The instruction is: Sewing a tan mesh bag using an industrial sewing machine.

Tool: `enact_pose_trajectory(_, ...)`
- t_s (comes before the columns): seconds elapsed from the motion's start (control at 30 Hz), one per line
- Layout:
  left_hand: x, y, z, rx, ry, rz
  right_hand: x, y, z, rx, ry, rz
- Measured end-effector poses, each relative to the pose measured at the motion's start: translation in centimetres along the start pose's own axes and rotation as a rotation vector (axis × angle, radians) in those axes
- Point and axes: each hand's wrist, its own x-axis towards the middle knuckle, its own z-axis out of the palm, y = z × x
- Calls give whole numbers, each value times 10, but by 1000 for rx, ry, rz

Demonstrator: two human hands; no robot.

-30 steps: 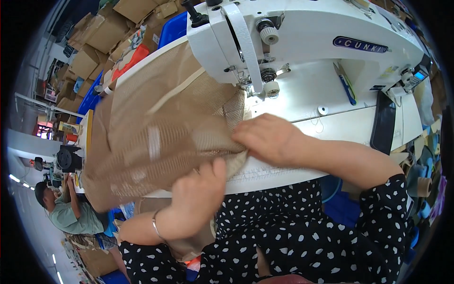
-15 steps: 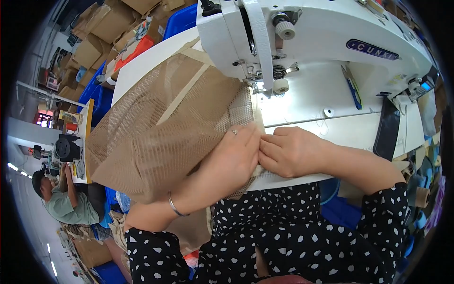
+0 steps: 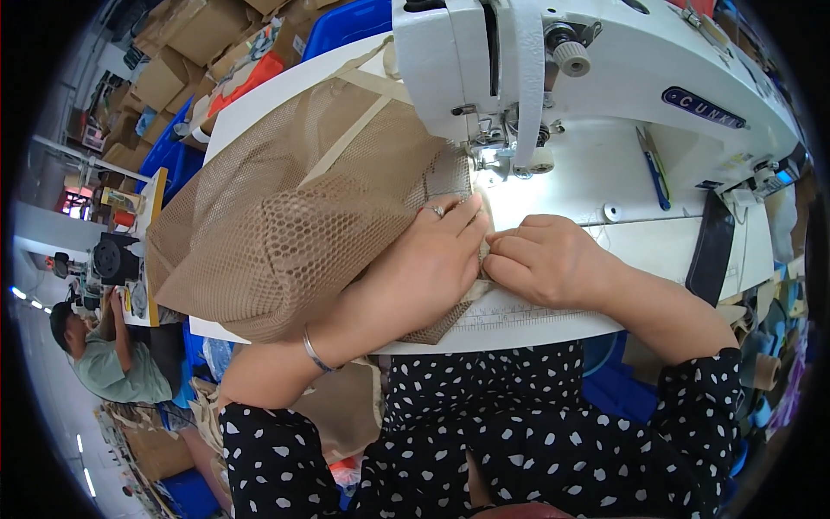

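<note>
Brown mesh fabric [image 3: 259,225] with beige strips lies bunched across the left of the white sewing table [image 3: 244,117], its edge by the needle of a white sewing machine [image 3: 450,60]. My left hand [image 3: 437,259], wearing a ring, lies on that edge below the presser foot [image 3: 493,163], fingers extended over the cloth. Beside it, my right hand [image 3: 553,264] is closed, thumb and forefinger pinching the beige edging [image 3: 484,209] at the fabric's side.
Scissors [image 3: 653,169], a white bobbin [image 3: 611,212] and a black phone [image 3: 709,246] rest on the right. Blue bins [image 3: 346,22] and cardboard boxes [image 3: 177,35] stand behind. A co-worker [image 3: 117,363] sits at another machine on the left.
My left hand has moved up and right onto the fabric's edge, beside my right hand. My right hand has shifted right. The fabric has been drawn smoother, its edge along the needle line.
</note>
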Motion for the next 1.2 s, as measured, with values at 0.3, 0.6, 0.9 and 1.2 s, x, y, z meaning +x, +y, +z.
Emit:
enact_pose_trajectory(0.3,-5,30,-24,83,-210,-91,-1,24,-2,294,-38,231)
enact_pose_trajectory(0.6,-17,34,-4,177,-14,-32,-2,30,-3,299,-67,297)
enact_pose_trajectory(0.9,-15,34,6,110,73,-97,-1,29,-7,272,-92,347)
enact_pose_trajectory(1.2,0,13,12,129,50,-118,-1,36,-2,228,-81,499)
